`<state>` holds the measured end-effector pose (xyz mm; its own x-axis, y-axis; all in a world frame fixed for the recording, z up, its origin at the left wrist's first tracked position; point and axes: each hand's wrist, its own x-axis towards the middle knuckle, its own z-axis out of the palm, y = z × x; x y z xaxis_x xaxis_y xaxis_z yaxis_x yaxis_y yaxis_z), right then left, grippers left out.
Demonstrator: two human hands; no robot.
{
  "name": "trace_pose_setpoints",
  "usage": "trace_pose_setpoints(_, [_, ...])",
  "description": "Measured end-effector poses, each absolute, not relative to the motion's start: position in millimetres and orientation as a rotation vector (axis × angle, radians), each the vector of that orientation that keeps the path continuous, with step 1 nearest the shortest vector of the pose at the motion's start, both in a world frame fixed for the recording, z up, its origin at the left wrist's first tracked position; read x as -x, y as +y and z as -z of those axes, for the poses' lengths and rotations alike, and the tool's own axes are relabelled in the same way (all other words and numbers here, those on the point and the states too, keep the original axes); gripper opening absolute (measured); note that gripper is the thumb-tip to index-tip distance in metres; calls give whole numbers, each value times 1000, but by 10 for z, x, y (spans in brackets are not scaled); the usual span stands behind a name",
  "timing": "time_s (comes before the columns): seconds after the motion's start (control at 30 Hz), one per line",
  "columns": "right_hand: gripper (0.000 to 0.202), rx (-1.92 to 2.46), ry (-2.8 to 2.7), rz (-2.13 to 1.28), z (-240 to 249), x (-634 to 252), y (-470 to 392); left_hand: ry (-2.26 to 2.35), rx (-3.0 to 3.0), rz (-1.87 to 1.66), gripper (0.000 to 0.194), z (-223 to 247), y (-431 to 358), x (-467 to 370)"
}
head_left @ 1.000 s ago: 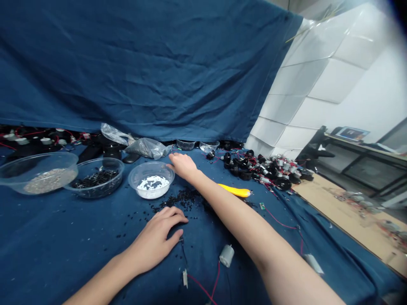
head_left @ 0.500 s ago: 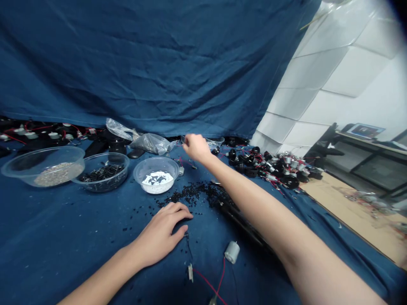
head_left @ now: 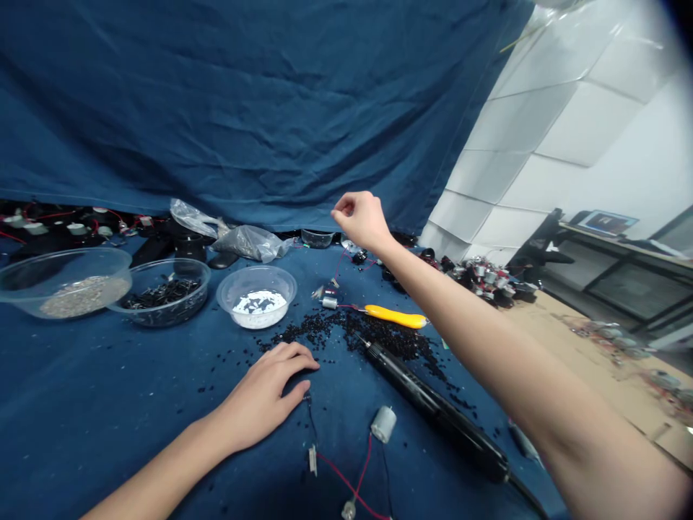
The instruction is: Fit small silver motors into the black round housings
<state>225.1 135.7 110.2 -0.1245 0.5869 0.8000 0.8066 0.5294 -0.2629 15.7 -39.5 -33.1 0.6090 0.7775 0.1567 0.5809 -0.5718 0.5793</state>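
My left hand [head_left: 274, 386] lies on the blue cloth with its fingers stretched out and thumb apart. By the thumb tip is the end of a thin dark wire [head_left: 311, 422], leading toward a small pale part [head_left: 312, 460]. Red wires join that part to a small metal motor [head_left: 384, 424] and a round part [head_left: 349, 510]. My right hand [head_left: 364, 220] is raised over the far side, fingertips pinched together; anything between them is hidden. A black electric screwdriver [head_left: 433, 408] lies below the right forearm, its tip at a spread of tiny black screws [head_left: 401, 343].
A yellow-handled tool [head_left: 396, 316] lies beside another motor [head_left: 329, 302]. Leftward stand clear bowls with white pieces [head_left: 258, 321], black pieces [head_left: 162, 318] and greyish bits [head_left: 65, 310]. Plastic bags [head_left: 252, 243] lie behind. Wired parts [head_left: 490, 278] are heaped at right, near cardboard [head_left: 563, 336].
My right hand has risen from the far parts and shifted right, uncovering the yellow-handled tool and more of the screwdriver. My left hand stays on the cloth; the view has shifted slightly.
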Motion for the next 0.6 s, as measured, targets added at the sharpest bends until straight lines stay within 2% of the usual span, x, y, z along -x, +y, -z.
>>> trace_pose_setpoints(0.3, [14,1154,-1594,528,-1595,-2394,1315,1077,-2416,-605,23,352,-387,-155])
trace_pose_setpoints(0.37, [14,1252,-1712,482,-1430,-2468,1321,1085,-2446,-655,23,346,-409,-157])
trace_pose_setpoints(0.47, [11,1529,-2009,282,-916,-2597,1350,1140,-2514,-778,26,269,-411,-197])
trace_pose_setpoints(0.6, [27,1657,-2188,11,-208,-2787,1390,1174,-2714,-768,31,1,-191,-414])
